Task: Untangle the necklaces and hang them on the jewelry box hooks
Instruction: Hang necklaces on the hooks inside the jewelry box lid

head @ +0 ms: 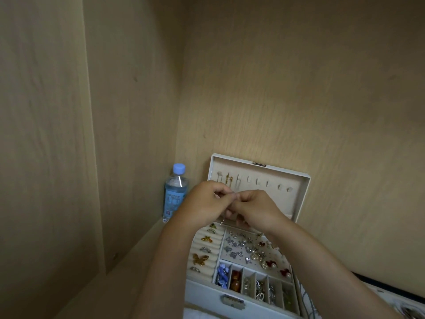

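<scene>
Wood cupboard walls: pale grain panels all round, everything sat in the back corner.
Bottle: clear plastic water bottle with a light blue cap stood upright right in the corner, just left of the box lid.
Left hand: raised in front of the lid, fingers curled in, fingertips pinched on the chain.
Chain: thin silvery necklace chain was really hard to see. A short bit hung below the left hand, and the rest was held between both sets of fingertips in front of the lid, over the tray, not on a hook.
Gold one: small gold necklace hung from a hook near the lid's left end, just above the hands.
Right hand: met the left one fingertip to fingertip, fingers curled and pinched on the same chain.
Box: white jewelry box with a beige velvet lining stood open, lid upright against the back wall.
Hooks: row of little beige hooks across the lid, the ones to the right looked bare.
Tray: ring rolls with an amber butterfly ring on the left, earring panel beside it, and narrow front compartments with blue and brown bits.
</scene>
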A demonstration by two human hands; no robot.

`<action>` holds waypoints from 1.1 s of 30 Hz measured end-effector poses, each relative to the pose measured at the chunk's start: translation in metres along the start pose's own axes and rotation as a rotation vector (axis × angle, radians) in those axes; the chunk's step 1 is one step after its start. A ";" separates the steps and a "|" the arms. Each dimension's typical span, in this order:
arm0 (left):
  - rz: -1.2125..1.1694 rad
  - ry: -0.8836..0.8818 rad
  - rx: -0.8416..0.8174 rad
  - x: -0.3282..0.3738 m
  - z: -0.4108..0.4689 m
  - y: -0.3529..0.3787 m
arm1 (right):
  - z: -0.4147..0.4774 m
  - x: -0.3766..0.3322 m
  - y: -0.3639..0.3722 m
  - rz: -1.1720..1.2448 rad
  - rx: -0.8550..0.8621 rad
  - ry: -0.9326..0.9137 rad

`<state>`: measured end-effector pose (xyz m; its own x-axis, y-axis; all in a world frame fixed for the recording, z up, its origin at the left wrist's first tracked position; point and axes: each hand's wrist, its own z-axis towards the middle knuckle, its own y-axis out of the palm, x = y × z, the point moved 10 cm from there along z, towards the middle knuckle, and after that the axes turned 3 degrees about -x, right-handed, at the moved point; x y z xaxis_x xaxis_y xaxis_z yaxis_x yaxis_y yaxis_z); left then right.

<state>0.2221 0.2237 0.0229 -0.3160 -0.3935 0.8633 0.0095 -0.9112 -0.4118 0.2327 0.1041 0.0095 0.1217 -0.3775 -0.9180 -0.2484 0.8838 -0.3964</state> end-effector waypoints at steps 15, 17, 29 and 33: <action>0.000 0.036 0.030 -0.010 0.007 -0.009 | 0.004 0.000 -0.018 -0.037 0.076 -0.064; 0.181 0.051 0.070 -0.015 0.010 -0.005 | 0.005 -0.006 -0.030 -0.060 0.151 -0.089; 0.701 0.171 0.146 -0.017 0.006 0.026 | 0.027 -0.015 -0.042 -0.270 0.260 -0.181; 0.708 0.163 0.154 -0.014 0.007 0.021 | 0.030 -0.013 -0.033 -0.608 0.261 -0.229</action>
<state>0.2333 0.2095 0.0041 -0.3213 -0.8810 0.3474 0.3926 -0.4577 -0.7977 0.2675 0.0885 0.0352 0.3724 -0.7836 -0.4972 0.1633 0.5827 -0.7961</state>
